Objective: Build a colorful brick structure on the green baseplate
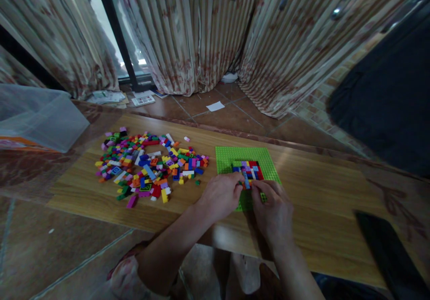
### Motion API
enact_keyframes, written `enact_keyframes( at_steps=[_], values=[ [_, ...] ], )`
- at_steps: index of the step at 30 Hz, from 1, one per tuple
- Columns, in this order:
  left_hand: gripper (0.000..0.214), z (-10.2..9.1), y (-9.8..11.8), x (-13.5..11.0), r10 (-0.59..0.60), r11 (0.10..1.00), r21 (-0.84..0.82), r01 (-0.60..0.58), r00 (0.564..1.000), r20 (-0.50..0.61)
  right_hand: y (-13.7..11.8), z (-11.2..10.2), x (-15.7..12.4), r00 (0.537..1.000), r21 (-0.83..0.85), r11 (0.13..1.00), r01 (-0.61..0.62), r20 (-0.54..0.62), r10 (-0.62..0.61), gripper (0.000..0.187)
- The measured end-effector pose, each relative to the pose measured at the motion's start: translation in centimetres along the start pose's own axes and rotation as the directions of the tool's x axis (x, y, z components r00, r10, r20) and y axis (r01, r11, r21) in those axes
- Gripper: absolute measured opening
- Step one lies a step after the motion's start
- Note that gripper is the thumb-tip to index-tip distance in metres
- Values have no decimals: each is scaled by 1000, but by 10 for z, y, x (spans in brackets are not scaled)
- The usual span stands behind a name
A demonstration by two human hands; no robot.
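A bright green studded baseplate (223, 156) lies on a wooden table. On its middle stands a low block of multicoloured toy bricks (250, 169), in blue, red, purple and white. My left hand (223, 192) reaches the front left of the block, fingers curled and pinched together. A small green bit shows by its fingertips. My right hand (273, 203) is at the front right edge of the block, thumb and fingers closed together against it. What either hand pinches is too small and partly covered to name. The hands hide the front of the baseplate.
A large heap of loose toy bricks (156, 165) spreads over the table's left half. Beyond it, at far left, stands a clear plastic bin (43, 116). A dark flat object (389, 250) lies near right. Striped curtains (178, 35) hang behind the table (319, 192).
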State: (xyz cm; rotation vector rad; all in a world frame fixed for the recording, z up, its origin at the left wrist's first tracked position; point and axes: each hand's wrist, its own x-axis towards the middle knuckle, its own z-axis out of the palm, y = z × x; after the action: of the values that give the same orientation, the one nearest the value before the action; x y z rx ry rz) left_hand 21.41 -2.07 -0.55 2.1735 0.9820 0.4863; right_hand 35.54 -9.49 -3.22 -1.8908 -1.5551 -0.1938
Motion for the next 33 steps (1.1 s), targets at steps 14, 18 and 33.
enact_keyframes(
  at_steps=[14,18,33],
  values=[
    [21,-5,3,1,-29,999,26,27,999,46,9,-12,0,994,93,992,-85,-64,91,19],
    [21,-4,3,1,-34,999,38,32,998,46,11,-9,-2,1000,60,998,18,-22,-17,19],
    [22,-4,1,-1,3,998,67,-6,999,52,7,-1,-3,999,15,1000,3,34,-3,31]
  ],
)
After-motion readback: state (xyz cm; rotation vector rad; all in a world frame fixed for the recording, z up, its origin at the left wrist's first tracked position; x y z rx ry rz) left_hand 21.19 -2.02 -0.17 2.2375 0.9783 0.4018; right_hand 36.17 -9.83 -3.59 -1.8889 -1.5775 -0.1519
